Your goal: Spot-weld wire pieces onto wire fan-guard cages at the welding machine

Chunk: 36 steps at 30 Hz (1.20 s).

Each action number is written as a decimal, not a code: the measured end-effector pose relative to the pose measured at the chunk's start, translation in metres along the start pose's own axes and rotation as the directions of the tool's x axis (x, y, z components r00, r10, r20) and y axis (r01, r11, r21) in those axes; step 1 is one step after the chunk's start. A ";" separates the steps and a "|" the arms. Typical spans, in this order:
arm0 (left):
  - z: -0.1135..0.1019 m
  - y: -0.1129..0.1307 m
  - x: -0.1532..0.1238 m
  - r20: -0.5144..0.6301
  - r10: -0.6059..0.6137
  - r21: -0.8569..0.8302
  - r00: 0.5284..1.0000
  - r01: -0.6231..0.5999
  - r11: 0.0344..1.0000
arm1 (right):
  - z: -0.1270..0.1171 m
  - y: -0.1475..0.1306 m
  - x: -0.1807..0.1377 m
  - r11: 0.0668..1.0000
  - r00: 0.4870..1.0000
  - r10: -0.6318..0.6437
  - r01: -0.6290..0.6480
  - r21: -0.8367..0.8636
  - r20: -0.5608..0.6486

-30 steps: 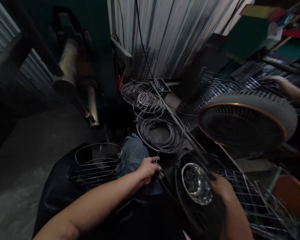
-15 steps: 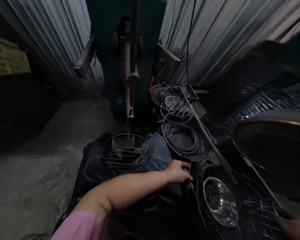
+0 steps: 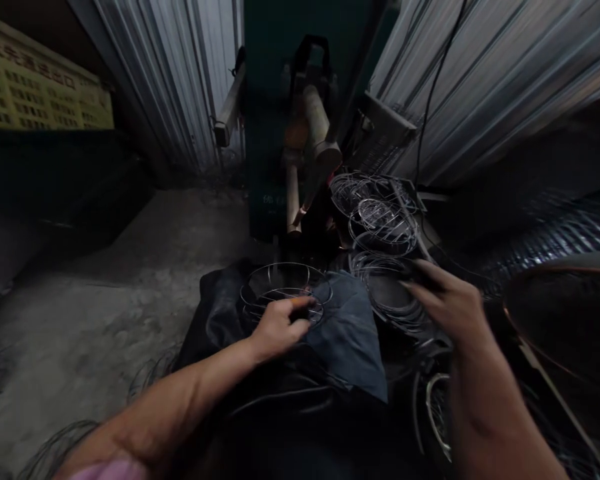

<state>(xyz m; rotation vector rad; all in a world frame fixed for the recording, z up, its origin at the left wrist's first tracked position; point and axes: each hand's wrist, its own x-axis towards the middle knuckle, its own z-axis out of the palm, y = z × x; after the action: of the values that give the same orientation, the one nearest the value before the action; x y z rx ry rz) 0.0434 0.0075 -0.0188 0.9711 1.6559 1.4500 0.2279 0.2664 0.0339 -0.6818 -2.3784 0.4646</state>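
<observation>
- A pink sleeve (image 3: pixel 113 470), only its edge in sight, high on the left arm (image 3: pixel 190 397).
- The left hand (image 3: pixel 280 327) and right hand (image 3: pixel 453 300) look bare to me, as do both forearms.
- A black covering (image 3: pixel 285 407) over the lap, smooth, leathery, its creases catching faint light.

Metalworking shop: green machine (image 3: pixel 267 100) with thick arms (image 3: pixel 316 115), heaped wire rings (image 3: pixel 400 321), corrugated walls (image 3: pixel 163 80), concrete floor (image 3: pixel 95 320).

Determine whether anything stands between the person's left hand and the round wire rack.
Nothing visible does: the left hand is over the wire rack. The blue cloth lies to the right, not between them.
</observation>
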 end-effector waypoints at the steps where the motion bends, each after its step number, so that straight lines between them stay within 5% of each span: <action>1: -0.011 -0.007 -0.010 -0.050 -0.003 0.034 0.999 0.005 0.999 | 0.022 -0.027 0.016 0.994 0.994 -0.096 0.093 0.049 0.052; 3: -0.029 -0.023 -0.024 -0.230 0.027 0.162 0.973 0.010 0.987 | 0.061 -0.078 0.040 0.965 0.949 -0.243 0.215 0.153 0.200; 7: -0.058 -0.052 -0.024 -0.528 0.132 0.433 0.839 0.132 0.892 | 0.110 -0.146 0.062 0.935 0.818 -0.355 0.311 0.172 0.452; 10: -0.074 -0.067 -0.012 -0.465 0.055 0.422 0.884 0.167 0.891 | 0.125 -0.170 0.071 0.926 0.743 -0.362 0.354 0.128 0.563; 15: -0.089 -0.065 -0.001 -0.359 0.054 0.378 0.932 0.092 0.921 | 0.119 -0.193 0.095 0.901 0.703 -0.423 0.392 0.185 0.571; 19: -0.106 -0.036 0.009 -0.298 0.303 0.574 0.905 -0.084 0.815 | 0.096 -0.191 0.108 0.876 0.742 -0.478 0.360 0.321 0.471; 23: -0.118 -0.008 0.026 -0.237 0.511 0.770 0.826 -0.161 0.618 | 0.093 -0.155 0.101 0.878 0.858 -0.366 0.190 0.439 0.360; 29: -0.103 -0.008 0.054 -0.118 0.589 0.839 0.800 -0.237 0.490 | 0.124 -0.106 0.078 0.843 0.968 -0.133 -0.002 0.538 0.213; 36: -0.091 -0.017 0.076 -0.101 0.618 0.859 0.780 -0.244 0.449 | 0.137 -0.078 0.073 0.817 1.000 -0.015 0.004 0.577 0.014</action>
<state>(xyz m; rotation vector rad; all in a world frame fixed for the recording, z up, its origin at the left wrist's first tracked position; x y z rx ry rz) -0.0731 0.0329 -0.0289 1.8395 2.6595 1.1974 0.0627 0.2233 0.0021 -0.3774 -2.0786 1.1335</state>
